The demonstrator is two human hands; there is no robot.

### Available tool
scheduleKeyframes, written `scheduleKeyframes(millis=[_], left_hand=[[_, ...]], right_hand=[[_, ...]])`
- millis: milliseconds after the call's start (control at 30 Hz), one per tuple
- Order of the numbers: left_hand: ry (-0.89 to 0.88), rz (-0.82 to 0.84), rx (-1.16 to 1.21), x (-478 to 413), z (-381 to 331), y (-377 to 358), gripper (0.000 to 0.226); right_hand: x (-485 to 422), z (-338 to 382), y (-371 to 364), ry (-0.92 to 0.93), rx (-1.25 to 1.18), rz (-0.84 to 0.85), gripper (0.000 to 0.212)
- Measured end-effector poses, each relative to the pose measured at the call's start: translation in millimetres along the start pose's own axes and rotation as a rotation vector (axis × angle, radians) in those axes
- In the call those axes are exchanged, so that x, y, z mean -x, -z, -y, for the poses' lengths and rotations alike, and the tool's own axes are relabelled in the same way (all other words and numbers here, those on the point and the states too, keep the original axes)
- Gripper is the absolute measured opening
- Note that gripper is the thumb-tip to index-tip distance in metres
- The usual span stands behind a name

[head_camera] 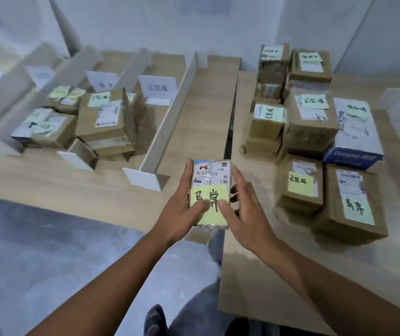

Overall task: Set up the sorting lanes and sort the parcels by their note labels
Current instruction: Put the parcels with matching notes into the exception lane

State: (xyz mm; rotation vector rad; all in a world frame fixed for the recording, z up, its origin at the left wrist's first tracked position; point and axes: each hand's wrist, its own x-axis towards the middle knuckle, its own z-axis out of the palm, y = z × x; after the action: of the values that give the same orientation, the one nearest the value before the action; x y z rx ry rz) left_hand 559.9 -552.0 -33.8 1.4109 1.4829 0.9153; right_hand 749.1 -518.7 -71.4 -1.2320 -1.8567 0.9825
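Both hands held one small parcel (212,174) between them: the left hand (182,207) clasped its left edge and the right hand (247,212) its right, each thumb pressing on the yellow note (212,219) stuck to its face. Beyond and left of the left hand, white dividers (169,117) split the lanes, where sorted parcels (104,120) lay. Right of the right hand, more labelled boxes (310,122) stood stacked.

Glossy plastic-wrapped parcel (212,180), wood-grain table (48,180)
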Motion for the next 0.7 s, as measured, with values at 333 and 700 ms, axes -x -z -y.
scheduleKeyframes(millis=[333,700], left_hand=[[0.021,-0.35,0.028,106,78,270,0.089],[0.004,-0.379,-0.103,65,137,490,0.089]], right_hand=[[-66,171,-248,0.258,0.005,0.241,0.077],[-173,279,-422,0.203,-0.07,0.213,0.073]])
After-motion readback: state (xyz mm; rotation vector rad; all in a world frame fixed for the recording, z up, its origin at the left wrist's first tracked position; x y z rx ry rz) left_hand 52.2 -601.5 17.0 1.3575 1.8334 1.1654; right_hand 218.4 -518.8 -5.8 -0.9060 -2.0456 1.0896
